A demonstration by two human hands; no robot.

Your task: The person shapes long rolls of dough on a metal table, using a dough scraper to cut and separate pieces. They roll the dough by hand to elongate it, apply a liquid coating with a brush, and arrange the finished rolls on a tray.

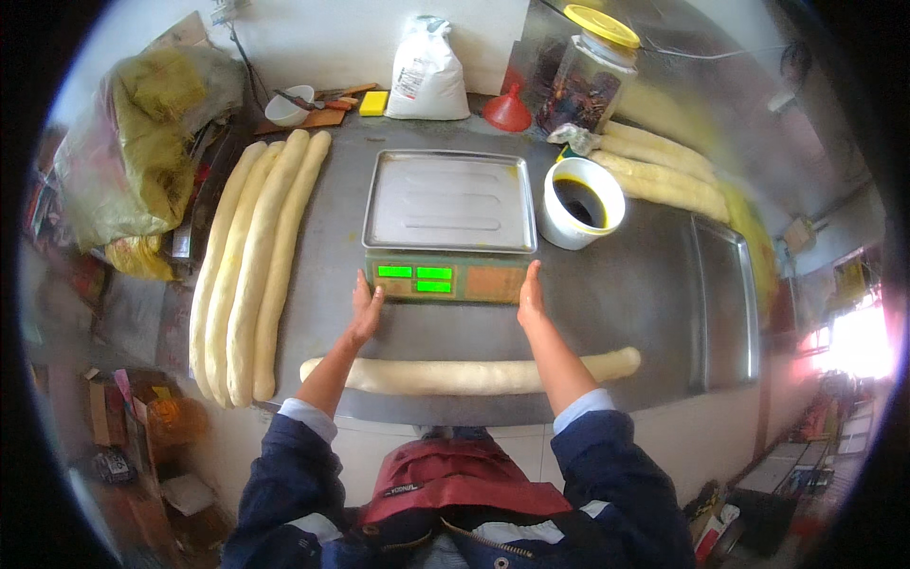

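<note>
A digital scale (pixel 455 277) with a lit green display stands on the dark metal table (pixel 618 320), and a bare metal tray (pixel 448 192) rests on top of it. My left hand (pixel 365 307) is against the scale's left front corner. At its right front corner my right hand (pixel 532 295) is placed, palm inward. Both hands touch the scale's sides. A long dough roll (pixel 455 375) lies crosswise near the table's front edge, passing under both my forearms. Several more dough rolls (pixel 249 270) lie side by side at the left.
Right of the scale stands a white tub (pixel 583 206) of dark oily liquid. Behind are a white sack (pixel 426 75), a red funnel (pixel 507 109) and a large jar (pixel 586 78) with a yellow lid. More dough rolls (pixel 661 171) and an empty metal tray (pixel 725 306) lie at the right.
</note>
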